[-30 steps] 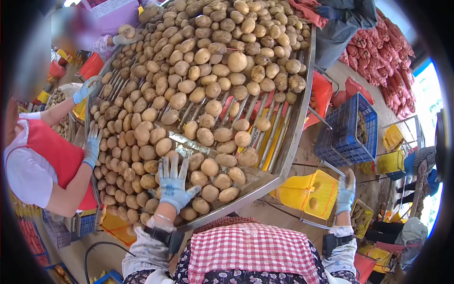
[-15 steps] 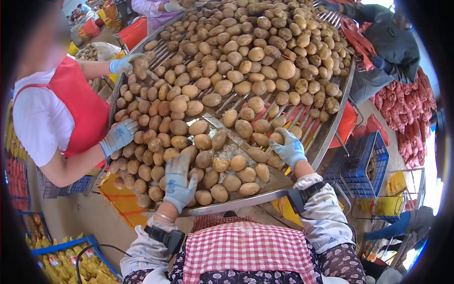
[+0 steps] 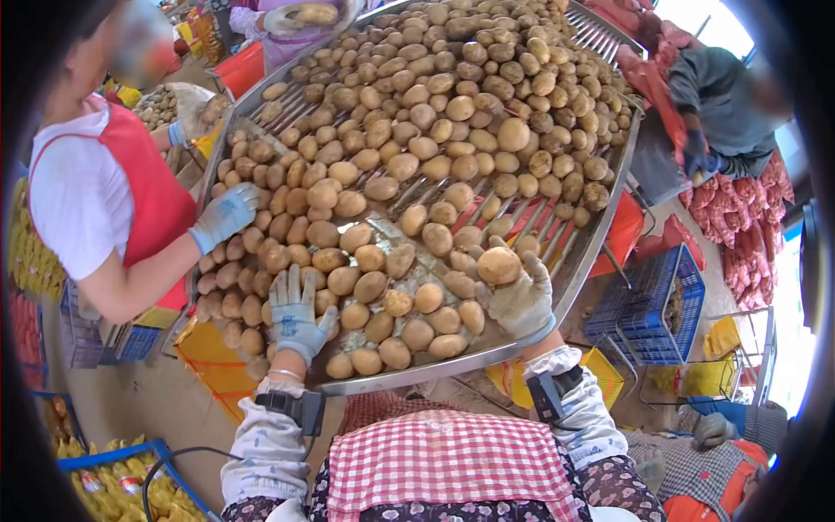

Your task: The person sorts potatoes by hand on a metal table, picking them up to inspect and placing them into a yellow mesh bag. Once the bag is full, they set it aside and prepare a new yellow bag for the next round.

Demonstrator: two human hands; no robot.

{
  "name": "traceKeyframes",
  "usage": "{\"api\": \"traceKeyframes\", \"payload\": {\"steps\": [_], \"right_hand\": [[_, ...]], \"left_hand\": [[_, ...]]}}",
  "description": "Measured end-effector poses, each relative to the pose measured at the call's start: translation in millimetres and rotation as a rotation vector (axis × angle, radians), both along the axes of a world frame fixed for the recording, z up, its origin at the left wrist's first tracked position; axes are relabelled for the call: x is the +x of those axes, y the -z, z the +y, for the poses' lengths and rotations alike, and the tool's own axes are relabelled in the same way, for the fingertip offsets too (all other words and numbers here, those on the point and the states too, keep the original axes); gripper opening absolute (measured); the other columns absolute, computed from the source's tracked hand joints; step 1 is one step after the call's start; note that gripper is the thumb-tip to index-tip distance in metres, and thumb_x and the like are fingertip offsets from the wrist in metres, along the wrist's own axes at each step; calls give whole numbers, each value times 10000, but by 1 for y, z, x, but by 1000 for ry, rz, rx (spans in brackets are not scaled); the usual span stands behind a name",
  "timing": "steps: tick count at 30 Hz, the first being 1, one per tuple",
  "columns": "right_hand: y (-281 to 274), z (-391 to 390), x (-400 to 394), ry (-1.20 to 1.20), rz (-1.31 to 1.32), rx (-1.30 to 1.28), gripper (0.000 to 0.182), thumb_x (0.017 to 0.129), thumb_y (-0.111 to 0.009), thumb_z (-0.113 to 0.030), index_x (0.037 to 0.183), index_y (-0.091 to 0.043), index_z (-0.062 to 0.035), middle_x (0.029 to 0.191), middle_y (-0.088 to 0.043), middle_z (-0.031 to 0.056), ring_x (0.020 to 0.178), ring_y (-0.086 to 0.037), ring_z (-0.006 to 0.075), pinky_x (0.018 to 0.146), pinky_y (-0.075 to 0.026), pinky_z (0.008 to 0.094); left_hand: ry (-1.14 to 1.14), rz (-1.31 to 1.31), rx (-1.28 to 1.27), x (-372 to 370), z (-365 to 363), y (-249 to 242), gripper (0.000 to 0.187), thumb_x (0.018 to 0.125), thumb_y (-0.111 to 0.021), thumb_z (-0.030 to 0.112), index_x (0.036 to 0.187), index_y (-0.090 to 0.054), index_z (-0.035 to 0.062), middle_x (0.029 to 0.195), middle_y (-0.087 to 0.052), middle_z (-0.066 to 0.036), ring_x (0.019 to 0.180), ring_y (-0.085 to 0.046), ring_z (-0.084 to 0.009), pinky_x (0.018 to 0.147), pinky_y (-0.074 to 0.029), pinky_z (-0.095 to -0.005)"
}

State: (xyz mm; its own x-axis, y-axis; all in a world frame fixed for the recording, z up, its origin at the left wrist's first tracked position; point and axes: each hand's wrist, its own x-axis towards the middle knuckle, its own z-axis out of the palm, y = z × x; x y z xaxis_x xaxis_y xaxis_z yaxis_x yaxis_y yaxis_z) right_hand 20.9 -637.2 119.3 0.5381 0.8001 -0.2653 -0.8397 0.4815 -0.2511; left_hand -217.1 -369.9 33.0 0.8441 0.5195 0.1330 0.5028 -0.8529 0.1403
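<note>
Potatoes (image 3: 398,303) cover the metal sorting table (image 3: 426,376), loosely spread at my end. My left hand (image 3: 300,320), in a pale blue and white glove, lies palm down with its fingers stretched over potatoes near the table's left front corner; it grips none of them. My right hand (image 3: 524,306), gloved too, is turned palm up by the right front edge. A round, light brown potato (image 3: 499,265) rests in its curled fingers. Other potatoes lie just left of that hand.
A co-worker in a red apron (image 3: 156,183) stands left, one gloved hand (image 3: 224,217) on the potatoes. Others work at the far side and right. Blue crates (image 3: 652,304) and red mesh sacks (image 3: 739,209) stand right; a yellow container (image 3: 213,361) is below the left corner.
My left hand has moved left across the potatoes, fingers spreading. My right hand has turned palm up with a potato in it. The co-worker at left has drawn the far hand back off the table.
</note>
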Motion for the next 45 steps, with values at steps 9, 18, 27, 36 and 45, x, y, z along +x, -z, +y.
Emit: {"api": "traceKeyframes", "payload": {"steps": [9,18,27,36,45], "right_hand": [[32,-28,-21,20,-168,-399,267,884,-590,-296,1046,-604,-84,870,-662,98,758,-669,254,631,-574,375],[12,-84,-37,329,8,-540,341,944,-441,-445,891,-565,-132,776,-631,106,607,-612,259,458,-507,365],[60,-236,-38,836,-1322,-2197,358,883,-596,-306,1058,-627,5,1004,-656,143,942,-619,292,857,-490,368],[20,26,-112,-555,-1934,-1621,355,857,-593,-283,1150,-598,-84,1086,-629,156,904,-621,341,828,-484,437],[12,-16,-58,-137,-1698,-1903,438,828,-655,-313,1162,-597,-37,1043,-651,192,990,-617,355,876,-484,420]], "left_hand": [[229,-23,-215,-83,-23,-12,680,805,-601,325,1396,-405,55,1422,-399,-214,1291,-378,-417,1102,-252,-513],[-37,-441,-208,-140,21,0,505,867,-557,221,1311,-483,-7,1279,-522,-226,1215,-463,-411,1059,-323,-498],[220,-176,-323,-62,23,-24,726,795,-620,396,1400,-398,62,1445,-353,-217,1357,-295,-397,1132,-186,-516],[378,-107,-83,14,15,-7,672,826,-579,417,1405,-416,118,1469,-320,-194,1376,-233,-411,1137,-131,-539],[233,252,-283,-42,33,-53,526,835,-564,352,1266,-536,53,1284,-522,-207,1181,-507,-353,1005,-394,-460]]}}
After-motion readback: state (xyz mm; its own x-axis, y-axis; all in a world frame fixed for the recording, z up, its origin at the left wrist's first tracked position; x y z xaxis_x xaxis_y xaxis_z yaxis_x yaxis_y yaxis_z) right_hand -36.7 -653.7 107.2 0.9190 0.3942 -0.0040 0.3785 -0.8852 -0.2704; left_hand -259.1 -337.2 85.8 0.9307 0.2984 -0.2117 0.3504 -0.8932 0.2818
